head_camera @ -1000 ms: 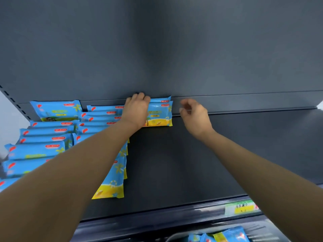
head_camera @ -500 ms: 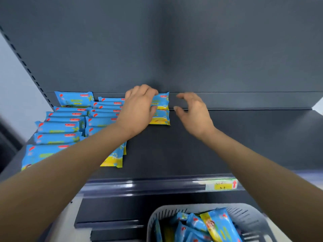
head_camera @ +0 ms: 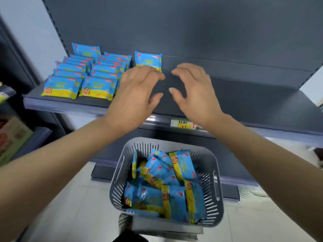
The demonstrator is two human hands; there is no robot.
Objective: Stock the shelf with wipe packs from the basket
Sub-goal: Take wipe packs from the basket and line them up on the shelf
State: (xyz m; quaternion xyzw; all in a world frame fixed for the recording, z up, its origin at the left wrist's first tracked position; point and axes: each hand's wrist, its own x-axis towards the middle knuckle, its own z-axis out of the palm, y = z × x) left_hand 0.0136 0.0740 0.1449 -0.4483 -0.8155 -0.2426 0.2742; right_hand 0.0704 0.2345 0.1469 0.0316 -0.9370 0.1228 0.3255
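Blue and yellow wipe packs fill two rows (head_camera: pixel 83 74) on the left of the dark grey shelf (head_camera: pixel 244 102). One more wipe pack (head_camera: pixel 148 62) stands alone against the back panel, starting a third row. My left hand (head_camera: pixel 138 91) and my right hand (head_camera: pixel 194 91) hover side by side in front of that pack, fingers spread, holding nothing. Below them a grey slotted basket (head_camera: pixel 209 165) holds several more wipe packs (head_camera: pixel 167 186), lying loosely.
A green and yellow price tag (head_camera: pixel 183 124) sits on the shelf's front rail. Another shelf unit with boxed goods (head_camera: pixel 10 137) stands at the left. The basket rests on a grey stand (head_camera: pixel 166 226) over a light tiled floor.
Both hands have pulled back from the pack at the shelf's rear, leaving it standing alone. My view has tilted down, bringing the whole basket into sight.
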